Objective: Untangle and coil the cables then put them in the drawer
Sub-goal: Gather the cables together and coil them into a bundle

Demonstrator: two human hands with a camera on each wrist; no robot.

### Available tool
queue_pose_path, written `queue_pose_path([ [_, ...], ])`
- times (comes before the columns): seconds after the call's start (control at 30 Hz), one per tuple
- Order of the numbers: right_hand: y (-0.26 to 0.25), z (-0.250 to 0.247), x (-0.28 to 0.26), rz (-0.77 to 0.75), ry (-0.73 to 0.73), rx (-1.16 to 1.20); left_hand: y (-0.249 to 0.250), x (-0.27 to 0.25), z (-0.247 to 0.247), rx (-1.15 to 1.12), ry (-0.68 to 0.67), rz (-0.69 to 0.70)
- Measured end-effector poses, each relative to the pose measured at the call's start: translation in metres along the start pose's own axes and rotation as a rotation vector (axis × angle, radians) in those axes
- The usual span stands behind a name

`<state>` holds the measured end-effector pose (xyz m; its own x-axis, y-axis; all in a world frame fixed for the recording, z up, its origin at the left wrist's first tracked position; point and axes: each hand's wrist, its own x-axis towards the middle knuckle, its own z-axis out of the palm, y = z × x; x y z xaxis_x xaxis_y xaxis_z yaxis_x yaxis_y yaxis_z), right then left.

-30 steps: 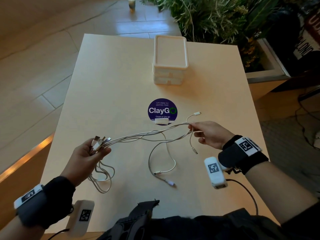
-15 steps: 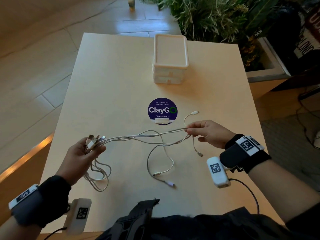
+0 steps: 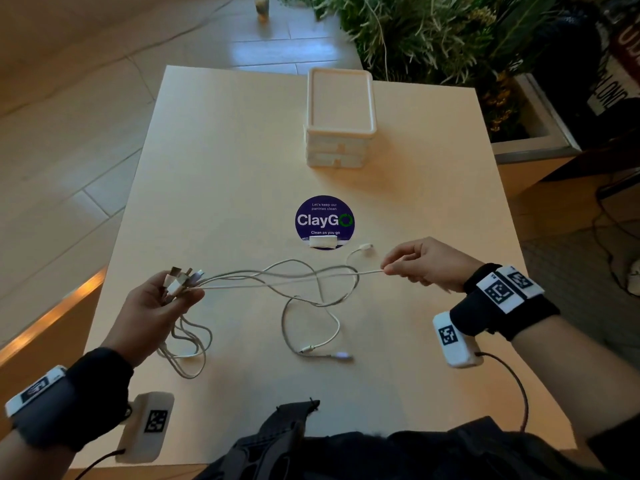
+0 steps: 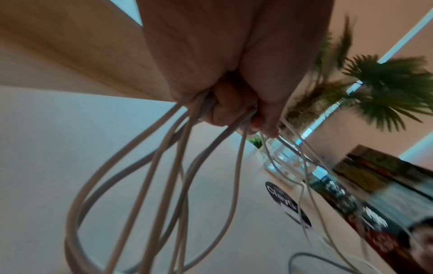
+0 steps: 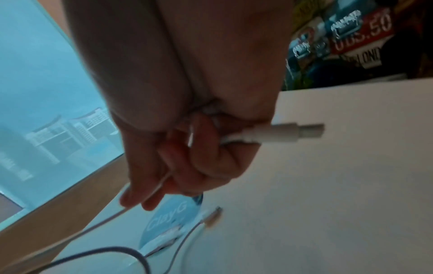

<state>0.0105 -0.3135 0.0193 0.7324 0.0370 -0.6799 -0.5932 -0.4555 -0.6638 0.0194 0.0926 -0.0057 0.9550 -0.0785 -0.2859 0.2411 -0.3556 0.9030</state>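
Head view: left hand [image 3: 156, 303], fingers curled round a bundle of cables [image 3: 270, 282] at their plug ends, near left above the table [image 3: 214, 168]; slack loops hang beneath it. Right hand [image 3: 426, 263], near right, pinches a single white cable [image 3: 367, 271] drawn taut from the tangle; right wrist view shows its plug [image 5: 286, 132] protruding past the curled fingers. Drawer unit [image 3: 339, 119], closed, far centre. Round sticker [image 3: 325, 220] mid-table.
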Motion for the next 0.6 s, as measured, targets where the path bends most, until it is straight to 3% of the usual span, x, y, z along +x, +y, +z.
queue_pose_path([
  [0.07, -0.003, -0.008, 0.006, -0.091, 0.141, -0.164, 0.007, -0.004, 0.007, 0.067, -0.068, 0.018],
  [0.17, -0.002, -0.005, 0.020, -0.216, 0.549, -0.437, 0.012, -0.007, 0.017, 0.081, -0.129, 0.038],
  [0.23, -0.008, 0.009, 0.017, -0.323, 0.656, -0.409, 0.012, -0.007, 0.018, 0.062, -0.124, 0.041],
  [0.27, -0.011, 0.021, 0.011, -0.384, 0.591, -0.386, 0.011, -0.006, 0.018, 0.048, -0.115, 0.031],
  [0.37, -0.014, 0.069, -0.007, -0.540, 0.127, -0.491, 0.013, -0.005, 0.020, 0.026, -0.088, 0.019],
  [0.43, -0.007, 0.099, -0.007, -0.544, -0.082, -0.565, 0.017, -0.005, 0.022, 0.007, -0.078, 0.031],
  [0.6, 0.007, 0.133, 0.017, -0.297, -0.169, -0.783, 0.029, -0.003, 0.018, -0.088, -0.035, 0.054],
])
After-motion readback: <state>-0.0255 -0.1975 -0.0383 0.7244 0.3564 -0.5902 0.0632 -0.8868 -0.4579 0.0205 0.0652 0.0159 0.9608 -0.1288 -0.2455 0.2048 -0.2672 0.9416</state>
